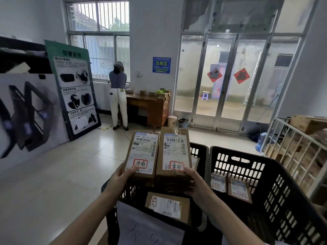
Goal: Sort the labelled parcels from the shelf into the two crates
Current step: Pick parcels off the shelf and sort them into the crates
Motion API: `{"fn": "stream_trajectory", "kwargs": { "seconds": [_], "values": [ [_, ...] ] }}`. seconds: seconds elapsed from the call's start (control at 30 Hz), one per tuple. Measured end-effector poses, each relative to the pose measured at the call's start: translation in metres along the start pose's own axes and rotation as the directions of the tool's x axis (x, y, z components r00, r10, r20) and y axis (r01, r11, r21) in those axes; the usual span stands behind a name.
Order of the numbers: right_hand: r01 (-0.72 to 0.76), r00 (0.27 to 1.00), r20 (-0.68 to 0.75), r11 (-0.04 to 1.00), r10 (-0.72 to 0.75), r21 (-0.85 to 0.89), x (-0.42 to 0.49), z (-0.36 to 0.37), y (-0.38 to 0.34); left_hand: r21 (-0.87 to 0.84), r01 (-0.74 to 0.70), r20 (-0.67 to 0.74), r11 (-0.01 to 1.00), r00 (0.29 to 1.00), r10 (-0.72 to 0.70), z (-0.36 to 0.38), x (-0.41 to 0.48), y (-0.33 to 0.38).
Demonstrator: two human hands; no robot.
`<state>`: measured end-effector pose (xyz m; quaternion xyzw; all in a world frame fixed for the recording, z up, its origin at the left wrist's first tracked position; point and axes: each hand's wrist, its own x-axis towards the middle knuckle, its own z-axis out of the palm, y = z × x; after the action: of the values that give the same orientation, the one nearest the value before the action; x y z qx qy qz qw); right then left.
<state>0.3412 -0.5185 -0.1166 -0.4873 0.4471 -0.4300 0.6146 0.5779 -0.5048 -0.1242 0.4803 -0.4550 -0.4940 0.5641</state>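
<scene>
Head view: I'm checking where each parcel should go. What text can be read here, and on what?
"济南": red-ringed handwriting, left parcel, held by the left hand.
"X2 14 [714]": top of that parcel's label.
"泰安": red-ringed handwriting, right parcel, held by the right hand.
"出库区": blue wall sign.
Too blurred: label fine print, green board, crated parcels.

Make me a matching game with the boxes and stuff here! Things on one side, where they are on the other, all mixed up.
1 parcel marked 济南
2 parcel marked 泰安
3 flat parcel
4 pink bin

a held by the right hand
b on the floor beside the desk
c lying in the left crate
d held by the left hand

Pairs: 1-d, 2-a, 3-c, 4-b.
</scene>
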Motion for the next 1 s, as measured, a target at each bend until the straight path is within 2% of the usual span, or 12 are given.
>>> {"fn": "stream_trajectory", "kwargs": {
  "seconds": [0.4, 0.57, 0.8, 0.87, 1.0],
  "values": [
    [-0.009, 0.997, -0.076, 0.994, 0.017, 0.112, 0.071, 0.024, 0.013, -0.003, 0.047, 0.013, 0.999, 0.999, -0.047, -0.036, 0.07, -0.006],
    [-0.027, 0.988, -0.146, 0.991, 0.046, 0.134, 0.09, 0.021, 0.018, -0.024, 0.069, 0.068, 0.997, 0.995, -0.067, -0.037, 0.099, -0.015],
    [-0.013, 0.937, -0.342, 0.985, 0.071, 0.17, 0.111, -0.011, 0.01, -0.022, 0.1, 0.172, 0.995, 0.981, -0.095, -0.021, 0.129, -0.026],
    [-0.042, 0.911, -0.399, 0.986, 0.104, 0.16, 0.119, -0.022, 0.005, -0.031, 0.131, 0.193, 0.991, 0.974, -0.122, -0.013, 0.132, -0.03],
    [-0.135, 0.886, -0.426, 0.981, 0.182, 0.139, 0.143, -0.044, 0.004, -0.037, 0.16, 0.242, 0.986, 0.959, -0.146, -0.002, 0.135, -0.035]
  ]
}}
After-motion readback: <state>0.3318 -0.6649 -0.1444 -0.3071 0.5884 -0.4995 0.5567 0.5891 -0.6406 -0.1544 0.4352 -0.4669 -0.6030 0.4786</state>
